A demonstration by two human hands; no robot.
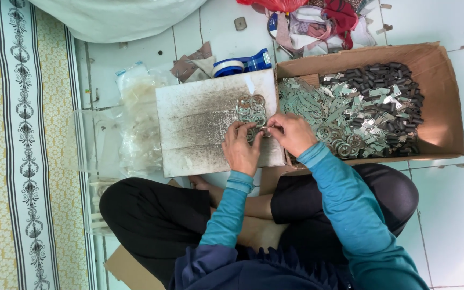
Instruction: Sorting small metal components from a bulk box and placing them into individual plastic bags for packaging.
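Both hands, left hand (241,147) and right hand (292,132), pinch one small metal ring (265,132) together; a few finished rings (252,108) lie just beyond them, many loose parts (350,110) remain rightward in the cardboard box (440,80).

Shiny metal rings (252,110), scuffed matt board (200,129), cardboard box (441,107)

the person wears a teal long-sleeved top with ribbed cuffs ending just behind both hands, the left hand (241,150) and right hand (292,132) bare, a dark navy garment with a scalloped edge lower down, below the sleeves, and black trousers.
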